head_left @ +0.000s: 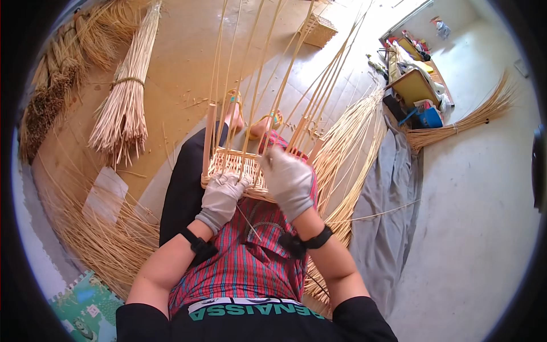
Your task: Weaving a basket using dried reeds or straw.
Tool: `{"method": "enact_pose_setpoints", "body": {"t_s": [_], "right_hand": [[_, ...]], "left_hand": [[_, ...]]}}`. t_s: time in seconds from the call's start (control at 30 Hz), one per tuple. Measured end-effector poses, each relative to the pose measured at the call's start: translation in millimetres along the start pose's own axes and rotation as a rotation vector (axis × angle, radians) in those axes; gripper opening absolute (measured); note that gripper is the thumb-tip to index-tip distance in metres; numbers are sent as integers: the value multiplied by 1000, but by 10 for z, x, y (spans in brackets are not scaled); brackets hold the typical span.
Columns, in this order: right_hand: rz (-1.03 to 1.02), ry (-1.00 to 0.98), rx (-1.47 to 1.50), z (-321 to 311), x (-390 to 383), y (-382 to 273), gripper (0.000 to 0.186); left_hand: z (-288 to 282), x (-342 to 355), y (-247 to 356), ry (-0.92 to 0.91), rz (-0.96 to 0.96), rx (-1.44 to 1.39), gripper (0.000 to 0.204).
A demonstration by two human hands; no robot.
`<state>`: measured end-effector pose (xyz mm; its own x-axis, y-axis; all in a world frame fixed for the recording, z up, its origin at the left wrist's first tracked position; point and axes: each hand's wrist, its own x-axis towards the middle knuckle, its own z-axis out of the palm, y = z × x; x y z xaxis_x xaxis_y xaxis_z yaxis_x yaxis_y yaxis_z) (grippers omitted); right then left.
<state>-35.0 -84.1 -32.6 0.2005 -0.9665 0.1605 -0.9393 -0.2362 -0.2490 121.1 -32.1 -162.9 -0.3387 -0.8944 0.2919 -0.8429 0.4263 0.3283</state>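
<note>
A partly woven wicker basket (225, 162) rests across my lap on a red striped cloth (239, 256), with long pale canes rising from it and thicker sticks at its sides. My left hand (225, 194), in a light glove, grips the basket's near edge toward its left, fingers curled over the weave. My right hand (288, 182), gloved too, is closed over the right part of the basket, among the upright canes; what its fingers hold is hidden. A thin strand (248, 221) hangs below the basket between my wrists.
Reed bundles lie at left (122, 108) and right (353, 142), loose reeds (102, 239) at lower left. A grey cloth (376, 239) runs along the right. A cluttered low shelf (416, 85) stands by the wall; a small woven basket (319, 31) sits at the back.
</note>
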Motion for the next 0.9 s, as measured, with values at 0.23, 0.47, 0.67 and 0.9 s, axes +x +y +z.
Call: {"method": "enact_pose_setpoints", "body": {"t_s": [0.23, 0.47, 0.67, 0.9], "right_hand": [[-381, -29, 43, 196, 153, 391, 17], [349, 156, 899, 30, -290, 695, 22], [237, 254, 1053, -346, -211, 522, 21], [-350, 24, 1615, -1882, -405, 202, 127]], "left_hand": [[-64, 23, -22, 24, -3, -181, 72], [-26, 58, -29, 124, -2, -107, 76], [-43, 42, 43, 43, -27, 28, 70], [58, 34, -47, 47, -29, -5, 92]]}}
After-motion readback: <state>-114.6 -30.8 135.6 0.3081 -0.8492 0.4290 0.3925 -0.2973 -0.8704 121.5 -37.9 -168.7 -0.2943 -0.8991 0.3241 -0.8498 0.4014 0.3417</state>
